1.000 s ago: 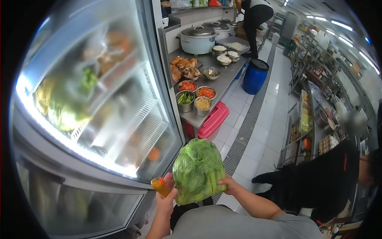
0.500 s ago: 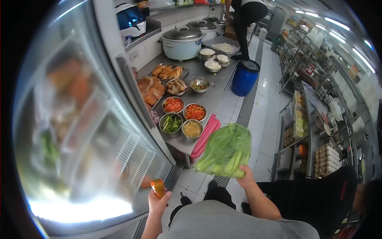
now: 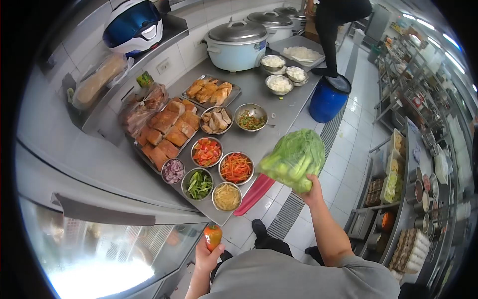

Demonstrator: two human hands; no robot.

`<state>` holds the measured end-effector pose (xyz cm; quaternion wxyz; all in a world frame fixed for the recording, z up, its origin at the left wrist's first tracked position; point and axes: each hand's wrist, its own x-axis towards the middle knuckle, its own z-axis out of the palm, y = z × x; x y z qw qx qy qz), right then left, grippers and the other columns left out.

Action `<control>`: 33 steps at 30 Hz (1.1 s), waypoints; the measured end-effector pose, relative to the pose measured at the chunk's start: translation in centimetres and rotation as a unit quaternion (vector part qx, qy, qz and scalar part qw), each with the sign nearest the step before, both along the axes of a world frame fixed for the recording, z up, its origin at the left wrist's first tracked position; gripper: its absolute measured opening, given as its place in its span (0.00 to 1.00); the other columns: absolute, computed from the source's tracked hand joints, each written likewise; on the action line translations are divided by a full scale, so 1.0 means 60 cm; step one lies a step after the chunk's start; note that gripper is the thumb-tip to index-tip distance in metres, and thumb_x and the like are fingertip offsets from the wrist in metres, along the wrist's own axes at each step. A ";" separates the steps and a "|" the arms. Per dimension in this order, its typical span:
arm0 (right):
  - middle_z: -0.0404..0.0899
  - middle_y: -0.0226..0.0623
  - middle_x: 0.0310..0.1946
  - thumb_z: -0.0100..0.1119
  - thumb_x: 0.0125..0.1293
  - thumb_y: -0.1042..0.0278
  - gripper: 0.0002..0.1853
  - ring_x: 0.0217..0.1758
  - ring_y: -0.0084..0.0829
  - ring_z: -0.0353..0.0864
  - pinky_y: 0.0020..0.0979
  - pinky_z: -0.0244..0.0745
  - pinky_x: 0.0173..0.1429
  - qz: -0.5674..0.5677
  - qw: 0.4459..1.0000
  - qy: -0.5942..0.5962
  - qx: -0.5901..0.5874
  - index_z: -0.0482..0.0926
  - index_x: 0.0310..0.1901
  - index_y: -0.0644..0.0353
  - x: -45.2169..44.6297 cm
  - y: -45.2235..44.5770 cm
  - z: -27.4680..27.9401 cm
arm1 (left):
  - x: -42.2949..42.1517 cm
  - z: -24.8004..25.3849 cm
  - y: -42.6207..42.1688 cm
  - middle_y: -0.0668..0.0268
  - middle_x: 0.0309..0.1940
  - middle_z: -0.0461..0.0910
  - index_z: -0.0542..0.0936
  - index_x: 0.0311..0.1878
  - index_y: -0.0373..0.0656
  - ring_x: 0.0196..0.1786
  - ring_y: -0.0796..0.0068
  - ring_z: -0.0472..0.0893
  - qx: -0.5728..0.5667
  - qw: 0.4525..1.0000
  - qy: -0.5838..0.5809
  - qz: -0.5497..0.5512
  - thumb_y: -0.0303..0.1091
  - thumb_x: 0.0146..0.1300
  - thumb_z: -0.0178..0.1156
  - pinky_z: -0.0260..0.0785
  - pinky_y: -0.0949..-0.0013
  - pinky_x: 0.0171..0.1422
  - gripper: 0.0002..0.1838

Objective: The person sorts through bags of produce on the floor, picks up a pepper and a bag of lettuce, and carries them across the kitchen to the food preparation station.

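Observation:
My left hand (image 3: 207, 255) is closed around an orange-red bell pepper (image 3: 213, 237) with greenish patches, held low near the fridge door. In my right hand (image 3: 313, 192) is a clear plastic bag of leafy greens (image 3: 295, 158), gripped at its lower right corner, with pale stalks toward me. The bag hangs over the floor just off the steel table's (image 3: 209, 211) edge. Close to it on the table stand bowls of carrot strips (image 3: 236, 167), pale yellow shreds (image 3: 227, 197), cut green vegetables (image 3: 199, 185), chopped red pieces (image 3: 206, 151) and sliced purple onion (image 3: 173, 171).
A glass fridge door (image 3: 99, 249) fills the lower left. Farther along the table are trays of browned meat (image 3: 169, 124), rice bowls (image 3: 279, 83) and a large cooker (image 3: 237, 47). A blue barrel (image 3: 328, 99) stands on the floor, with another person's leg (image 3: 327, 45) beside it. Shelving (image 3: 398, 199) lines the right.
My view has turned toward the table, so the fridge interior has slid down and left. Both hands still hold the bell pepper and the bag, which sits slightly higher and farther right.

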<state>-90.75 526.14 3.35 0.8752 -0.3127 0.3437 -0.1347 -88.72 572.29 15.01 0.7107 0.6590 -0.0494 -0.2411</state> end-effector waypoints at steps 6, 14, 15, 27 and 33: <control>0.73 0.40 0.67 0.64 0.61 0.47 0.36 0.67 0.45 0.72 0.57 0.68 0.65 0.051 0.995 0.087 0.007 0.68 0.69 0.49 0.139 -0.029 0.055 | 0.011 0.019 -0.048 0.70 0.37 0.77 0.76 0.54 0.35 0.37 0.81 0.77 0.012 0.999 0.004 0.052 0.32 0.64 0.70 0.73 0.73 0.43 0.19; 0.76 0.39 0.60 0.62 0.64 0.43 0.32 0.58 0.42 0.75 0.55 0.71 0.60 0.084 0.995 0.057 0.023 0.70 0.66 0.49 0.223 0.004 0.095 | 0.045 0.043 -0.097 0.68 0.38 0.79 0.76 0.56 0.34 0.35 0.80 0.78 0.047 0.994 0.035 0.097 0.30 0.64 0.68 0.75 0.73 0.41 0.20; 0.76 0.39 0.60 0.62 0.64 0.43 0.32 0.58 0.42 0.75 0.55 0.71 0.60 0.085 0.994 0.058 0.023 0.70 0.66 0.49 0.228 0.009 0.103 | 0.052 0.042 -0.104 0.68 0.38 0.79 0.76 0.56 0.34 0.35 0.80 0.78 0.047 0.993 0.036 0.097 0.30 0.64 0.68 0.75 0.73 0.41 0.20; 0.72 0.41 0.64 0.70 0.61 0.46 0.41 0.63 0.46 0.76 0.62 0.76 0.54 0.049 0.994 0.085 -0.055 0.61 0.70 0.51 0.303 0.070 0.093 | 0.206 0.053 -0.258 0.56 0.48 0.84 0.76 0.62 0.36 0.50 0.61 0.83 0.238 0.954 -0.155 -0.098 0.46 0.64 0.71 0.74 0.61 0.59 0.30; 0.60 0.46 0.76 0.73 0.58 0.33 0.58 0.73 0.51 0.67 0.70 0.59 0.72 0.118 0.984 0.087 -0.100 0.48 0.79 0.50 0.320 0.098 0.082 | 0.342 0.035 -0.372 0.47 0.52 0.84 0.74 0.64 0.38 0.55 0.50 0.84 0.225 0.947 -0.186 -0.133 0.47 0.66 0.67 0.74 0.57 0.61 0.30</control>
